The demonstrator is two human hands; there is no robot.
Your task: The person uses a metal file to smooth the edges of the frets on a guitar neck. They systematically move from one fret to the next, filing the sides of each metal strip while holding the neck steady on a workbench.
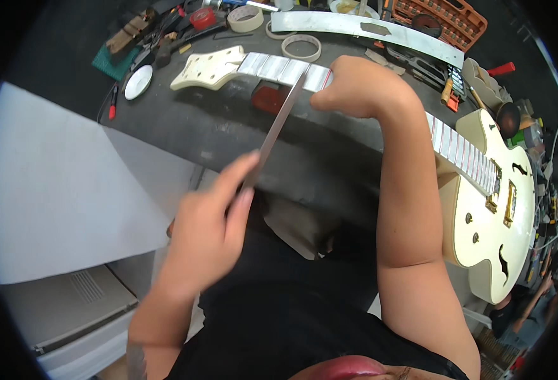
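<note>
The left hand (212,221) pinches a file (280,119) over a guitar's (489,233) neck (271,68) as the right hand (361,85) curls around it above the bench (228,136), work seemingly underway, finished and untouched frets (464,156) indistinguishable.

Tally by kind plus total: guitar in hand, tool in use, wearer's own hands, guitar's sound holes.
Cream-bodied electric guitar: 1
Long, thin, file-like metal tool: 1
Bare hands (left hand, right hand): 2
Dark f-shaped sound holes: 2
Total: 6
</note>
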